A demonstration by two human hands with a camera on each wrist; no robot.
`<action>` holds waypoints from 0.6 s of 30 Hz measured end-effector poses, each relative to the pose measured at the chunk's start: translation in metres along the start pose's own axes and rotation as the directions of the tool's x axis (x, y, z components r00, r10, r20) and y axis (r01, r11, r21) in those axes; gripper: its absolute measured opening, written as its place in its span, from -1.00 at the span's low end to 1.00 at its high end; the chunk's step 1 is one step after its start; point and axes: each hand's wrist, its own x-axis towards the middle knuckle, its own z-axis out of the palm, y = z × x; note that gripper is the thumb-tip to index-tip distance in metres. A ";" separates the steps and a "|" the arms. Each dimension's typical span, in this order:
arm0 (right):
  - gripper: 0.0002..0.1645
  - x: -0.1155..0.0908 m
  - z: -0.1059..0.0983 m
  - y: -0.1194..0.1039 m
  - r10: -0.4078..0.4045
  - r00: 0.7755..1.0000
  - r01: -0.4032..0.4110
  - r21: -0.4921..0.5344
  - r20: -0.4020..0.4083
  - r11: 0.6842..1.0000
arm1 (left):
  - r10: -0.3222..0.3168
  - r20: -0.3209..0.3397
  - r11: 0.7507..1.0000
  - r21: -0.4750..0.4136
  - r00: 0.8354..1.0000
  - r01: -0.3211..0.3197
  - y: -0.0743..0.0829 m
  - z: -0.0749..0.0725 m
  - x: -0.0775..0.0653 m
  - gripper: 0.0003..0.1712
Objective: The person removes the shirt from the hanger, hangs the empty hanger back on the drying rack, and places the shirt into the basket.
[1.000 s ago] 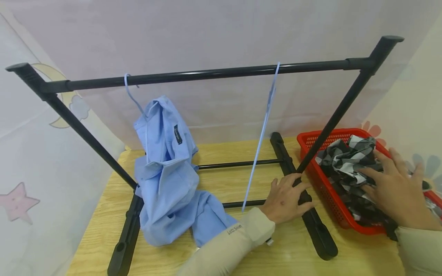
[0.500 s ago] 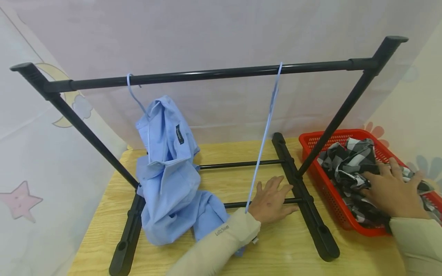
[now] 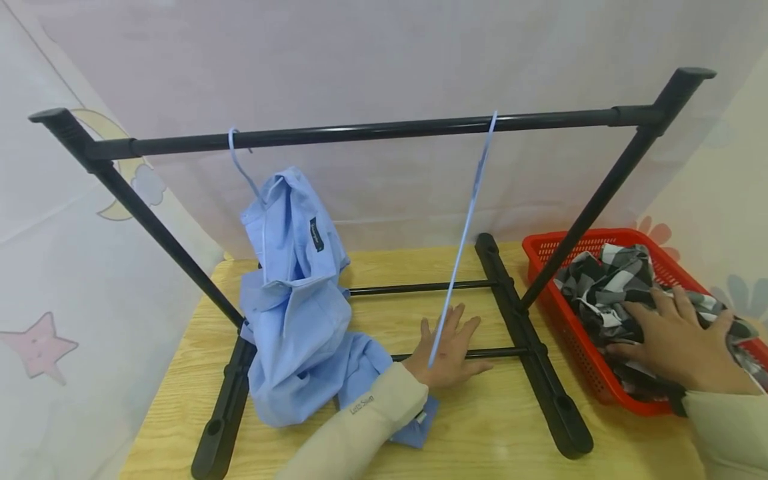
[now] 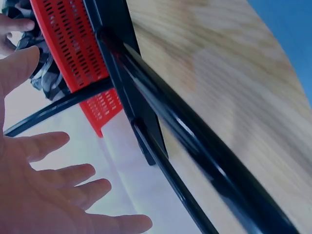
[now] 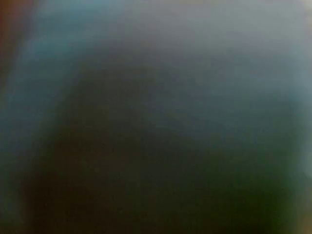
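Observation:
My left hand is spread with straight fingers over the rack's lower crossbar, behind a thin blue hanger seen edge-on. In the left wrist view the palm and fingers show, holding nothing. Over at the right, my right hand rests on crumpled black-and-white checked cloth in a red basket. Its fingers are spread and loosely bent. The right wrist view is a dark blur. A light blue shirt hangs from another blue hanger on the left.
A black garment rack stands on a wooden table, its slanted posts and long feet framing the work area. The right post passes in front of the basket's left rim. Pale printed sheets stand behind and at the sides.
My left hand has moved left, off the rack's right foot, to behind the bare hanger. The right hand stays on the checked cloth, shifting slightly. The view has turned a little.

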 end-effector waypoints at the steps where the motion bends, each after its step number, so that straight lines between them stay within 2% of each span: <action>1: 0.27 -0.001 -0.001 -0.002 0.001 1.000 -0.001 -0.003 -0.003 1.000 | -0.004 0.001 1.000 -0.004 1.000 0.004 -0.002 -0.002 -0.002 -0.13; 7: 0.25 -0.009 -0.013 -0.018 -0.030 0.999 0.029 -0.018 -0.033 0.999 | -0.010 -0.013 0.999 -0.053 1.000 0.009 -0.011 -0.014 -0.015 -0.10; 13: 0.20 -0.016 -0.021 -0.041 -0.114 0.989 0.110 -0.040 -0.093 0.993 | -0.011 -0.044 1.000 -0.016 0.999 0.010 -0.019 -0.025 -0.026 -0.03; 18: 0.30 -0.022 -0.024 -0.059 -0.145 0.984 0.140 -0.054 -0.100 0.989 | -0.017 -0.061 1.000 -0.025 0.998 0.015 -0.026 -0.031 -0.035 0.02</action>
